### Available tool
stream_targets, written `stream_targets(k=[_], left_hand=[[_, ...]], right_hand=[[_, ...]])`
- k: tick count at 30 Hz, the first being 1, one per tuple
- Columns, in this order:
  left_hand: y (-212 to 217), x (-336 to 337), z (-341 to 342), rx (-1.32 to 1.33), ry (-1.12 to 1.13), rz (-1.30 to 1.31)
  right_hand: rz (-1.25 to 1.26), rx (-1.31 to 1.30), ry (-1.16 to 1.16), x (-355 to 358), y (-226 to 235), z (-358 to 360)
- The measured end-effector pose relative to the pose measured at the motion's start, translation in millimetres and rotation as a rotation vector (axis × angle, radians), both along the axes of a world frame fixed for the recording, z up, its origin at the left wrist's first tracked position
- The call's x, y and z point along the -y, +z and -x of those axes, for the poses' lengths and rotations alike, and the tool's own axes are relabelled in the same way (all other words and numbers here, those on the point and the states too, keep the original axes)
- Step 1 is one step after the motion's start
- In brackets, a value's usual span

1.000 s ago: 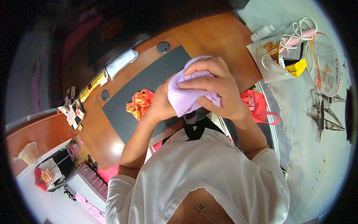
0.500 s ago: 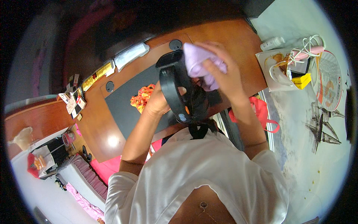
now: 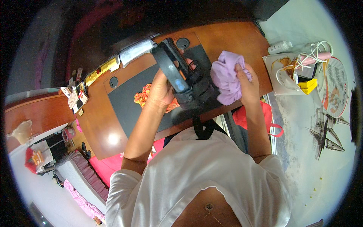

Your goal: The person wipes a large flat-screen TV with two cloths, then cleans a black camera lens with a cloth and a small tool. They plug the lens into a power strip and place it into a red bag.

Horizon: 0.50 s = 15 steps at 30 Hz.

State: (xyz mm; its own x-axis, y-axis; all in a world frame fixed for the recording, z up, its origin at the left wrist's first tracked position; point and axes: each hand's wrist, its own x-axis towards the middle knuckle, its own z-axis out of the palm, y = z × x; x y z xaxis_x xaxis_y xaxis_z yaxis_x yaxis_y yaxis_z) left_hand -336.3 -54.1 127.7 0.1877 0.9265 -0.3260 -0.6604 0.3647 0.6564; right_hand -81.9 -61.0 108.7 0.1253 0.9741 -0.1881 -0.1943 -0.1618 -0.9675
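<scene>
At the centre of the frame, just above your white shirt, your left hand [image 3: 162,89] is wrapped around a black headset-like device [image 3: 180,77], fingers clenched on its band so the body tilts up and to the left over the dark desk mat [image 3: 124,102]. Keep that grasp firm and steady, I'd judge, so the device does not swing on the black strap [image 3: 204,128] hanging toward your chest. Just right of it, your right hand [image 3: 247,81] has its fingers bunched into a lilac cloth [image 3: 227,77], which sits beside the device and seems to touch its right end; press with a flat fold of cloth rather than a lump, and work in short strokes. Both forearms rise from the lower edge, the left angled inward, the right nearly straight, wrist bent left. Beyond your left hand an orange-red patterned object [image 3: 143,96] lies on the mat, partly hidden. Farther off, at the upper right, a white tray [image 3: 278,85] holds a yellow block [image 3: 308,85] and cables, with 1 small white bottle [image 3: 280,47] above it.
</scene>
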Motion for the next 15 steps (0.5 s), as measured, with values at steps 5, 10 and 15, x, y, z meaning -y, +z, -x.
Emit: stream_targets(k=[5, 10, 15], left_hand=[[-1, 3, 1, 0.069, 0.001, 0.056], [12, 13, -14, -0.022, 0.028, 0.221], [-2, 22, -7, 0.065, 0.007, 0.285]], right_hand=[[-0.117, 0.289, 0.059, 2, -13, 10], [-0.114, 0.551, 0.113, 10, -72, 2], [0.011, 0.376, 0.07, 12, -85, -1]])
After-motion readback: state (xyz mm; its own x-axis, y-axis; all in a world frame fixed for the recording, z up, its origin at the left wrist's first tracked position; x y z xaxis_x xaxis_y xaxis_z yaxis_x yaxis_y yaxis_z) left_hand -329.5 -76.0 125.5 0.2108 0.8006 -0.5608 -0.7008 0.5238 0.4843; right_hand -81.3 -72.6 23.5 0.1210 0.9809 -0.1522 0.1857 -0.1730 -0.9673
